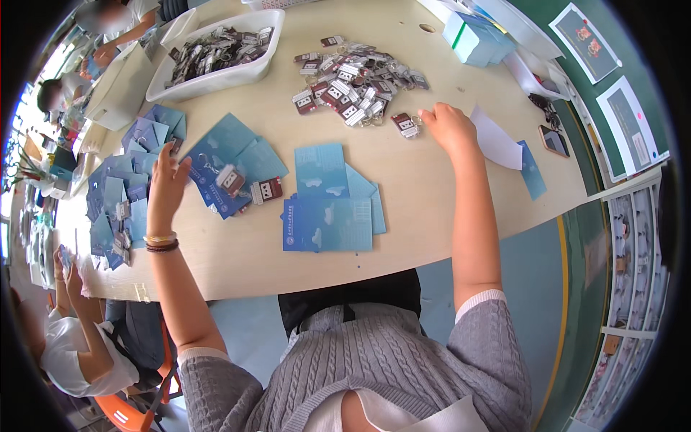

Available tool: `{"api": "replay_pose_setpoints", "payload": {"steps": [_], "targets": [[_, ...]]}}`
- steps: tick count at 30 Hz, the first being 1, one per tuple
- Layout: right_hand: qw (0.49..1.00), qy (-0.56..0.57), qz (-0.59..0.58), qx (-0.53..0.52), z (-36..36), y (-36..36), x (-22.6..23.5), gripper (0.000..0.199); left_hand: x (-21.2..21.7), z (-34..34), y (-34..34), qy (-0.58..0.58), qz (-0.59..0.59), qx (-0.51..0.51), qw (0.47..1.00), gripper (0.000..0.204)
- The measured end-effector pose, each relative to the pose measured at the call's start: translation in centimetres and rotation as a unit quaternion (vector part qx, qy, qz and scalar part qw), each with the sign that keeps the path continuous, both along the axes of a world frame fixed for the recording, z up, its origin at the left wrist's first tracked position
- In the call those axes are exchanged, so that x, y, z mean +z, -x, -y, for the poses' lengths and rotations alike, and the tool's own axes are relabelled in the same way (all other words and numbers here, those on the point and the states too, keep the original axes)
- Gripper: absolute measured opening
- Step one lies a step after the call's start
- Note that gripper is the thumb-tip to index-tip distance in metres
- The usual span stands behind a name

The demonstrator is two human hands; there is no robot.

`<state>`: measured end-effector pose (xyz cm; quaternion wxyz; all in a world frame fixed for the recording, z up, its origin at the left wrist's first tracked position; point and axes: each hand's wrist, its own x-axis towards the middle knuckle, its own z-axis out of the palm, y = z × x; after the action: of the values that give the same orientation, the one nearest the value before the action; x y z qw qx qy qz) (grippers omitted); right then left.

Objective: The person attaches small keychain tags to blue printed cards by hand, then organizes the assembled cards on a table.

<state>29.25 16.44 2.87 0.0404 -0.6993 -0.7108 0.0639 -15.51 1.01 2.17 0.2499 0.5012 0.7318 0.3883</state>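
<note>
My right hand (pixel 452 128) is closed, its fingertips pinched at the ring end of a brown-and-white keychain (pixel 405 126) on the table. To the left of it is a heap of similar keychains (pixel 349 83). On the left side my left hand (pixel 170 180) is open with fingers apart, above the table between a spread of blue cards (pixel 115 187) and a group of larger blue cards (pixel 234 147). Two keychains, one on the cards (pixel 229 180) and one by their edge (pixel 266 190), lie near it. More blue cards (pixel 327 225) are stacked in front of me.
A white bin (pixel 209 83) full of keychains stands at the far left. Light-blue boxes or cards (pixel 479 39) sit at the far right. A white sheet (pixel 497 140), a blue card (pixel 533 173) and a phone (pixel 553 140) lie rightward. Another person (pixel 86 353) sits at the left.
</note>
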Motion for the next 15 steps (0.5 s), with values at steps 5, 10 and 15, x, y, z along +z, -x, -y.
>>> {"api": "replay_pose_setpoints", "payload": {"steps": [5,10,15], "targets": [[0.996,0.083,-0.018,-0.004,-1.7,-0.1,-1.6,0.041,0.5,2.7,-10.9,-0.124,-0.267,-0.131,0.947,0.050],[0.971,0.122,-0.205,0.023,-2.7,-1.5,-3.2,0.030,-0.6,4.8,-17.5,-0.048,-0.310,-0.183,0.932,0.074],[0.934,0.044,-0.355,-0.006,-2.1,-1.7,-3.6,0.023,-0.7,5.2,-17.7,-0.012,-0.309,-0.144,0.940,0.071]]}}
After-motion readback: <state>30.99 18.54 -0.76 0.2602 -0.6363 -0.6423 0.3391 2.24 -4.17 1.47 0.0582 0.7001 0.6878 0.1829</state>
